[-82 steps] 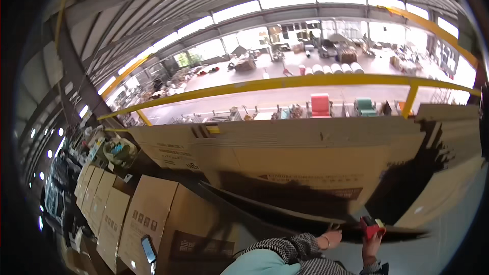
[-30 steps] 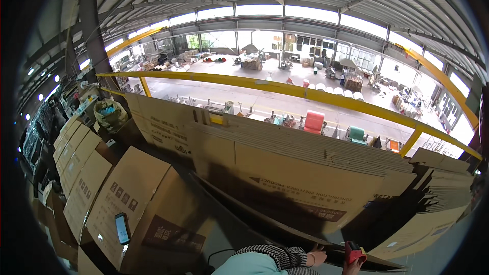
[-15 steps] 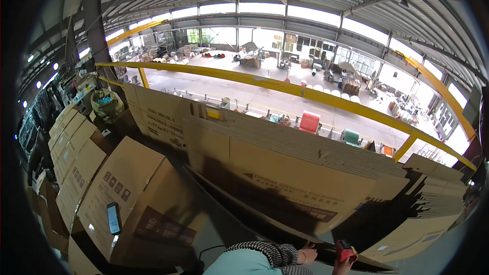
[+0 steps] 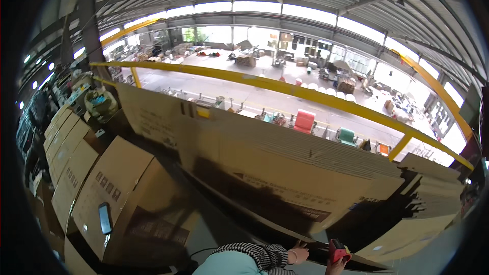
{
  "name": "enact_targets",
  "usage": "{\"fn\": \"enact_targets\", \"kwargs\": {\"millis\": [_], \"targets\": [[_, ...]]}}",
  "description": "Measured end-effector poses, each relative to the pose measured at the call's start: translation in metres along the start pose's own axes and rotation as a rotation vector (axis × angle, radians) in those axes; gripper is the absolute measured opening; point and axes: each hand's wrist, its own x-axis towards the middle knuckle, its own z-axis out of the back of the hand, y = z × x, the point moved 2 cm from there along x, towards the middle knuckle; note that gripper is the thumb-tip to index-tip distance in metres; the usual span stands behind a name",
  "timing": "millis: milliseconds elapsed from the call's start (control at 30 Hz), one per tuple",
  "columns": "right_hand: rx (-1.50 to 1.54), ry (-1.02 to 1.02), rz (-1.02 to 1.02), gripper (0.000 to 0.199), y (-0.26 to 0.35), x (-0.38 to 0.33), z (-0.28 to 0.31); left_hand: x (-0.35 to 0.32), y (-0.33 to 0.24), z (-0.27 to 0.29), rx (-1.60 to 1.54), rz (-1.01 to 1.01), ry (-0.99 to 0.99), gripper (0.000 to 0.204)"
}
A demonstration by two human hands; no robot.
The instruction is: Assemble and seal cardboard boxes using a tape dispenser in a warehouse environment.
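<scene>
At the bottom of the head view, my left hand (image 4: pixel 299 253) grips the edge of a cardboard sheet (image 4: pixel 249 223) that stands in front of an upright stack of flattened cartons (image 4: pixel 285 188). The fingertips are partly lost against the dark edge. To its right, my right hand (image 4: pixel 334 266) is closed around a red tape dispenser (image 4: pixel 336 250), held just above the lower part of the sheet. A patterned sleeve covers my left arm.
Closed cartons (image 4: pixel 109 173) stand in a row at left, with a phone (image 4: pixel 105 218) lying on one. A yellow railing (image 4: pixel 244 78) runs behind the flattened cartons, above a lower workshop floor. More flat cardboard (image 4: pixel 423 224) leans at right. A sack (image 4: pixel 100 104) stands far left.
The view has shifted slightly, so the surroundings appear a little farther left. Both hands keep nearly the same place at the cardboard. The phone's screen looks dimmer.
</scene>
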Motion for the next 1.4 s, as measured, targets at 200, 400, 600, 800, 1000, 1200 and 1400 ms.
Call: {"fn": "enact_targets", "kwargs": {"millis": [200,400,600,800,1000,1200,1400], "targets": [[0.052,0.150,-0.222,0.074,-0.024,-0.006,-0.017,-0.017,-0.018,0.027,0.062,0.047,-0.013,0.035],[-0.039,0.139,-0.148,0.037,-0.005,0.025,-0.005,0.008,0.012,0.016,0.333,0.048,0.338,0.036],[-0.062,0.088,-0.024,0.028,-0.030,0.021,-0.019,0.031,0.065,-0.035,0.195,0.045,0.097,0.030],[-0.059,0.044,-0.089,0.028,-0.038,0.008,-0.013,0.020,0.005,0.011,0.370,-0.210,-0.105,0.023],[-0.015,0.011,-0.098,0.032,-0.024,0.021,-0.017,0.018,0.005,0.024,0.302,-0.232,-0.035,0.024],[0.019,0.127,-0.156,0.035,-0.031,0.013,-0.011,0.027,0.024,0.020,0.495,-0.237,0.194,0.031],[-0.003,0.051,-0.099,0.042,-0.028,0.018,-0.014,0.024,0.052,-0.003,0.509,-0.379,-0.044,0.023]]}}
